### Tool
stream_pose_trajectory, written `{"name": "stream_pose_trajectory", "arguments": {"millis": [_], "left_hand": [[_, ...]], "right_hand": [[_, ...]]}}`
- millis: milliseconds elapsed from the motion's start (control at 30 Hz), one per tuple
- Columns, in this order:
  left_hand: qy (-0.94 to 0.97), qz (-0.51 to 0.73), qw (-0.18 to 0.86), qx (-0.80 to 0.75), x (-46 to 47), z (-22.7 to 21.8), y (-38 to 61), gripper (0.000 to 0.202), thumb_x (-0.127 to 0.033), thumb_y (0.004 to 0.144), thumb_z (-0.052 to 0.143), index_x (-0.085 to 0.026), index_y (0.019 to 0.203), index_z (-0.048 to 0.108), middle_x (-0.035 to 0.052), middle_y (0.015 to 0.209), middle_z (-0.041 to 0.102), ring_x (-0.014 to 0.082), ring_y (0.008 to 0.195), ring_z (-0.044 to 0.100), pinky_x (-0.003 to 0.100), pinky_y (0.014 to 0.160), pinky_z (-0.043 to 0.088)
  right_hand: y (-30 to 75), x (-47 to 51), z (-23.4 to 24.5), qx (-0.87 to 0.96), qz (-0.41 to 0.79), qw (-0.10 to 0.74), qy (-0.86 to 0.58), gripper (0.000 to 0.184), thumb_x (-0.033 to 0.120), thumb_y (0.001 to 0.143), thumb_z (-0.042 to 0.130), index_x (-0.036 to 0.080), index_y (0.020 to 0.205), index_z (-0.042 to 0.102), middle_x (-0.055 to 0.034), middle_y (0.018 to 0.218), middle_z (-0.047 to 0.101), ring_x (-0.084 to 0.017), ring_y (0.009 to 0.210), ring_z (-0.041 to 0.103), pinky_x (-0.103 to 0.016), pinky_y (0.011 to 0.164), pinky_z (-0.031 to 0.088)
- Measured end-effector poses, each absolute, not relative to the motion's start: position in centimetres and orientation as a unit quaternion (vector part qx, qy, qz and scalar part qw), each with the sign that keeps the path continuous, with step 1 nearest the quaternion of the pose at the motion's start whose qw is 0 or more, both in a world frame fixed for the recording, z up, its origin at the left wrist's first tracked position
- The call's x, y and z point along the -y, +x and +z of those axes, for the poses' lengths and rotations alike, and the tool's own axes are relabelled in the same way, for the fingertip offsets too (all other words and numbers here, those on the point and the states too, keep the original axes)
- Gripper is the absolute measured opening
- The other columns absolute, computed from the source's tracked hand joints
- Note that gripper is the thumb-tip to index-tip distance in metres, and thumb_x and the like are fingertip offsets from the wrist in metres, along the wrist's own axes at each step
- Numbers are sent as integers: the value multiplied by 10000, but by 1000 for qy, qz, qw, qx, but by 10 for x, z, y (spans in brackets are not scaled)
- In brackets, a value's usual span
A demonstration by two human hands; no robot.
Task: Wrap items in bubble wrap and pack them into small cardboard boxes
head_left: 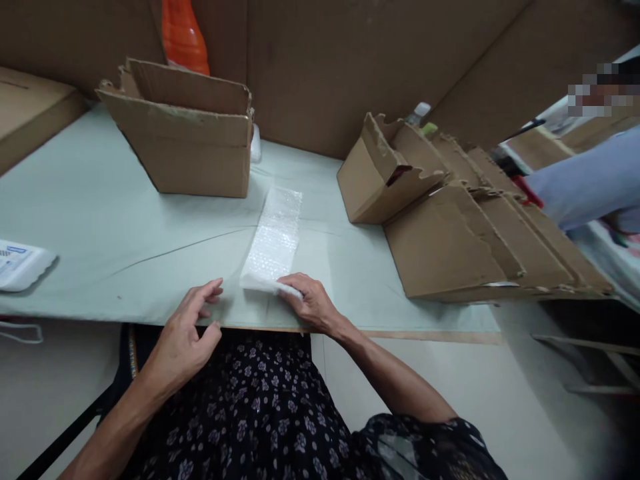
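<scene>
A strip of clear bubble wrap (274,237) lies lengthwise on the pale green table (125,247), running away from me. My right hand (307,301) pinches the strip's near end at the table's front edge. My left hand (187,333) hovers just left of it over the edge, fingers apart and loosely curled, holding nothing.
An open cardboard box (185,130) stands at the back left with an orange bottle (183,37) behind it. A row of folded cardboard boxes (460,220) lies to the right. A white packet (17,263) sits at the left edge. Another person's blue sleeve (590,183) is at far right.
</scene>
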State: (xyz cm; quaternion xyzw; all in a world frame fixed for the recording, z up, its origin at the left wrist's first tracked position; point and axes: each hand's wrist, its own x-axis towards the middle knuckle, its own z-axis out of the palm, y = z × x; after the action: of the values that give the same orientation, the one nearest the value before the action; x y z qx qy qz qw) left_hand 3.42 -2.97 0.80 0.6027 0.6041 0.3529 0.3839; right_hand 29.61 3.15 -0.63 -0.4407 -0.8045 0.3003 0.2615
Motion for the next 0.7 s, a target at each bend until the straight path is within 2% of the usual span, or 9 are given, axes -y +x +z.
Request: {"name": "stream_pose_trajectory", "arguments": {"millis": [100,167,233,300,433,500,567,633,700], "left_hand": [[681,335,314,-571,13,12,44,584,-314,862,560,-208,1434,506,135,1397,607,260,1186,613,451,1007,530],[694,323,313,-563,-4,13,55,597,-344,873,556,-186,1446,490,145,1359,628,268,1155,625,455,993,533],[683,302,334,-575,-24,13,66,601,-359,882,527,-159,1447,485,140,1257,673,263,1059,656,438,929,551],[669,276,357,-590,-42,13,76,595,-368,885,501,-133,1433,494,131,1181,700,258,986,671,425,889,548],[672,219,343,-619,-64,10,85,625,-376,875,512,-127,1447,487,81,972,721,249,839,667,399,791,534],[681,191,320,-630,-69,6,87,633,-358,877,526,-142,1470,475,45,857,696,239,755,649,386,737,526],[693,200,289,-629,-70,0,88,617,-323,886,538,-150,1474,471,43,863,689,237,761,656,384,745,532],[714,252,233,-610,-67,-4,87,585,-302,910,557,-151,1469,467,83,993,699,250,874,676,393,806,545],[747,310,156,-568,-60,-6,84,561,-298,936,585,-159,1465,461,142,1197,667,280,1064,659,418,911,537]], "right_hand": [[298,-39,4,736,407,264,-473,179,268,985,565,202,877,692,-15,865,710,-180,820,654,-293,753,494],[298,-44,7,700,460,259,-481,200,287,977,569,195,829,667,3,788,661,-163,747,616,-267,679,465],[300,-47,6,680,484,268,-481,147,288,960,582,193,891,671,6,781,653,-155,715,602,-262,649,461],[305,-46,6,680,438,315,-497,148,266,943,599,197,1053,669,-12,868,688,-161,750,628,-280,686,495],[315,-34,12,743,173,437,-476,276,167,962,584,221,1231,605,-64,1051,729,-200,927,679,-357,816,516],[315,-31,14,812,102,395,-417,257,166,973,588,221,1223,607,-78,1082,736,-221,967,675,-380,825,508],[310,-34,12,873,86,289,-382,264,229,976,613,195,1238,613,-118,1188,720,-263,1048,651,-414,853,505],[304,-43,7,902,79,193,-379,290,276,981,619,160,1247,624,-152,1277,690,-305,1125,614,-450,891,493],[301,-53,2,906,81,160,-384,263,254,1002,586,145,1235,640,-148,1259,702,-302,1111,612,-451,890,479]]}}
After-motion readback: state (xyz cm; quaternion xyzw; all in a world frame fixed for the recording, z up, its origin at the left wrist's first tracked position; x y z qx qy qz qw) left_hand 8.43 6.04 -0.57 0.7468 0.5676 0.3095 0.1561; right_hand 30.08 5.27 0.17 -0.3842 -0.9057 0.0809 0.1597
